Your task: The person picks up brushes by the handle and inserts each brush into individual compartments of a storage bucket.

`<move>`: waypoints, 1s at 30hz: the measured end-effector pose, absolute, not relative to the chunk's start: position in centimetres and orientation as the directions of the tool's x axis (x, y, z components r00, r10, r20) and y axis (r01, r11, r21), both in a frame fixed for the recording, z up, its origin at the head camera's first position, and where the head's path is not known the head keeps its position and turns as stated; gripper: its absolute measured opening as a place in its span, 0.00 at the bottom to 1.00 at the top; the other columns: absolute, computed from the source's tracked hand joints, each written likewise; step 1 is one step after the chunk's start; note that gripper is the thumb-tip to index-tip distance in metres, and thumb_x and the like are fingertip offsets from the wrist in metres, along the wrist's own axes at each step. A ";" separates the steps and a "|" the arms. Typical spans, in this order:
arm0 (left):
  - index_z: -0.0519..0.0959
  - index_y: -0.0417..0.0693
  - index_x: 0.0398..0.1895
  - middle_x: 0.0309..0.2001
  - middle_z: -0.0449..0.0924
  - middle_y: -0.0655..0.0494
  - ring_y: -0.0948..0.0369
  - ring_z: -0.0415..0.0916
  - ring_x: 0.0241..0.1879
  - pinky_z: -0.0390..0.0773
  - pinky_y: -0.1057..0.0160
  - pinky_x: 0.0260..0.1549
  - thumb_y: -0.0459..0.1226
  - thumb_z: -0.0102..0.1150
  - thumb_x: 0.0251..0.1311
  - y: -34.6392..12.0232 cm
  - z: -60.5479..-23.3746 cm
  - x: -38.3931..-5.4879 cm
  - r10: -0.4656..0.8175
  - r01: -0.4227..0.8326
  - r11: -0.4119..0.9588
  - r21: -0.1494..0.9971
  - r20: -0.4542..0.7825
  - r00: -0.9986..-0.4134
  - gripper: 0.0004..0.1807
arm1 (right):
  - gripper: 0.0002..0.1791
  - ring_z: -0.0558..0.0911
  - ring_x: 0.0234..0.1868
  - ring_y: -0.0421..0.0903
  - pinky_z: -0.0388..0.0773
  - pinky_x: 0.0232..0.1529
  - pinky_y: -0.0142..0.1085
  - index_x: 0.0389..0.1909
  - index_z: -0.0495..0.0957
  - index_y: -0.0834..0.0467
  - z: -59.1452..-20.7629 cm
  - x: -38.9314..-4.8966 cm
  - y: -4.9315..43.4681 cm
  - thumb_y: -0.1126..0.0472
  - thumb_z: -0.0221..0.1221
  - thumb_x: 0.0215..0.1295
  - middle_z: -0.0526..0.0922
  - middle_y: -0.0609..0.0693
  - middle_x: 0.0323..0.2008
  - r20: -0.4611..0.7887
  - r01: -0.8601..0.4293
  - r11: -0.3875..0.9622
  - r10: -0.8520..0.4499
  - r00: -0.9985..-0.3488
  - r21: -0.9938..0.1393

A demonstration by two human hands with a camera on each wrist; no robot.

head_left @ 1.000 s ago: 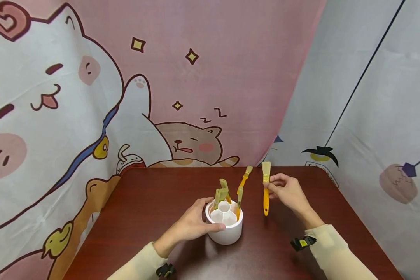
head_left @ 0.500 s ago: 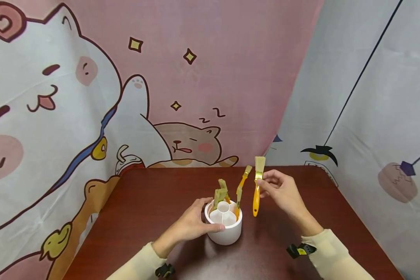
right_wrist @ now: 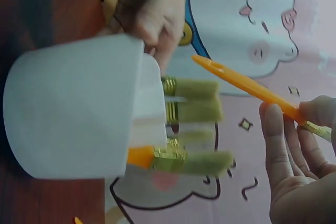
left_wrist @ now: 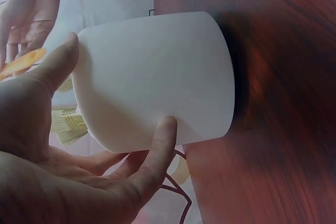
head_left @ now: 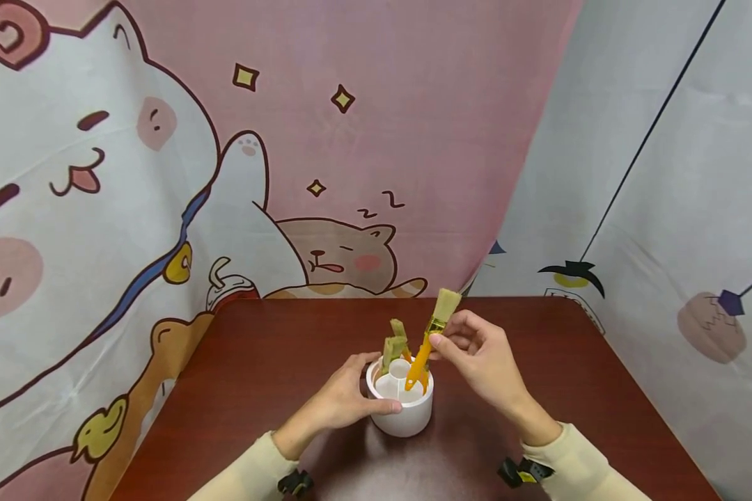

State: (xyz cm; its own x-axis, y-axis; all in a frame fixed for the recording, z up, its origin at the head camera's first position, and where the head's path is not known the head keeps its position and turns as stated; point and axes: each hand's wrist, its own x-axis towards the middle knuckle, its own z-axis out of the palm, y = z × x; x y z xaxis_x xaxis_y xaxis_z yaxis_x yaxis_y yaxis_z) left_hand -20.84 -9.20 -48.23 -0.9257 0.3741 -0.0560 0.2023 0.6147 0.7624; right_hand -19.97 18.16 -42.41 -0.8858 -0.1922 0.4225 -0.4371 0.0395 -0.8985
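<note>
A white round holder (head_left: 404, 420) with divided compartments stands on the table, gripped at its near rim and side by my left hand (head_left: 340, 398). Several paintbrushes (right_wrist: 195, 111) stand in it with bristles up. My right hand (head_left: 484, 358) pinches another paintbrush (head_left: 420, 363) with a yellow-orange handle, just below its metal band. This brush is tilted, bristles up and to the right, and its handle end overlaps the holder's opening in the head view. In the right wrist view the handle tip hangs above the opening, apart from the standing brushes.
The dark red wooden table (head_left: 276, 348) runs back to a cartoon-printed cloth (head_left: 451, 139). An orange tip (right_wrist: 77, 220) shows at the bottom of the right wrist view, beside the holder on the table.
My right hand has carried its paintbrush left, from beside the holder to over its opening, and tilted it. It now covers the brush behind. The left hand stays on the holder.
</note>
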 end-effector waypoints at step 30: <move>0.69 0.46 0.77 0.70 0.74 0.44 0.51 0.76 0.66 0.77 0.42 0.63 0.62 0.84 0.46 -9.5 -48.3 -20.6 0.386 0.247 0.590 0.769 0.000 -0.922 0.58 | 0.14 0.85 0.33 0.37 0.82 0.35 0.25 0.39 0.83 0.51 -47.6 -18.1 13.4 0.69 0.76 0.58 0.85 0.42 0.36 0.705 -0.806 0.420 -0.409 -0.579 -0.418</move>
